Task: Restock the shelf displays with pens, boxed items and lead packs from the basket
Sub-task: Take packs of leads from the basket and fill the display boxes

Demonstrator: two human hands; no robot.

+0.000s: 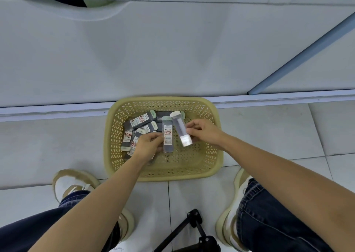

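Your left hand (148,145) hangs over the middle of the tan perforated plastic basket (163,176), its grip pinching the left edge of a flat, dark labelled lead pack with a pale green cap (167,136). That pack stands nearly upright above the basket's floor, cap toward the basket's far wall. Your right hand (204,131) reaches in over the basket's right side, and its grip pinches, between thumb and fingertips, a clear lead pack with a white cap (180,129). This one tilts, its cap leaning toward the basket's far wall and its bright lower end toward the basket's middle. The two held packs sit just beside each other; I cannot tell whether they touch. A heap of loose lead packs with red-and-white labels (140,120) lies in the basket's left and far part, overlapping one another, some partly hidden under your left hand. The basket rests on the pale grey tiled floor (57,136), its far rim close against the foot of the white shelf unit (153,50). Your tan-and-white shoes stand on the near side of the basket, the left shoe (71,182) toward its left corner and the right shoe (230,223) toward its right. A black jointed stand (196,225) lies on the floor between them, near the basket's front rim.
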